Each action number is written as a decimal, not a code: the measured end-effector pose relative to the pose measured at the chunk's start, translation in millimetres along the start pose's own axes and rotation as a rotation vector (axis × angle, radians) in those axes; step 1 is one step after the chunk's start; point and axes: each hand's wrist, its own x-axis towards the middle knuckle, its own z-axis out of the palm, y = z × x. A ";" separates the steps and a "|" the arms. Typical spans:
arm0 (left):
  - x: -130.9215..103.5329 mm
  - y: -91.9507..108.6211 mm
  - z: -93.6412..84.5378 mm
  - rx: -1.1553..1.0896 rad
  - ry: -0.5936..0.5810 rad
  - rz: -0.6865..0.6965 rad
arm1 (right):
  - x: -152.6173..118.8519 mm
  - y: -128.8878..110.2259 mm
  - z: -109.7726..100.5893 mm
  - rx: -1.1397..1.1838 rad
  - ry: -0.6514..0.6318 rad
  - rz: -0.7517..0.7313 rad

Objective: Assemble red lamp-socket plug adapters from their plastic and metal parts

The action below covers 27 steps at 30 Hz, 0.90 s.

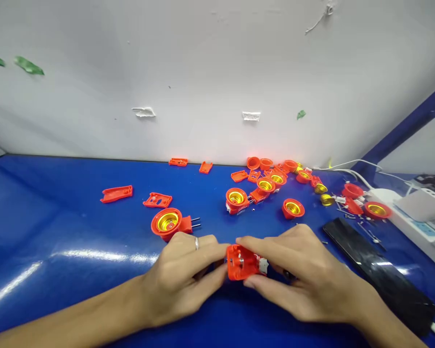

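Between both hands, just above the blue table, is a red plastic lamp-holder housing (239, 270) with metal parts inside and a whitish piece at its right end. My left hand (188, 273), with a ring on one finger, pinches the left end of the housing. My right hand (293, 270) grips its right side, thumb below and forefinger on top. Just beyond my left hand lies a red lamp holder (168, 222) with a gold screw socket and two plug pins pointing right.
Red shell pieces (117, 194) lie at the left and back of the blue table (76, 232). More lamp holders (236, 199) and loose gold sockets (326, 199) are scattered back right. A black slab-shaped object (377, 270) and a white power strip (413, 222) stand at the right. A white wall bounds the back.
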 end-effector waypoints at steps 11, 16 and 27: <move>-1.2 5.7 2.0 -0.036 0.026 -0.045 | 1.2 3.2 9.9 0.030 -0.020 0.005; 3.3 6.4 -1.8 -0.060 -0.004 -0.048 | 0.2 7.5 -2.0 0.038 -0.058 0.073; 77.3 8.9 -30.1 0.316 -0.680 0.228 | 0.5 23.1 -24.3 -0.149 -0.567 0.359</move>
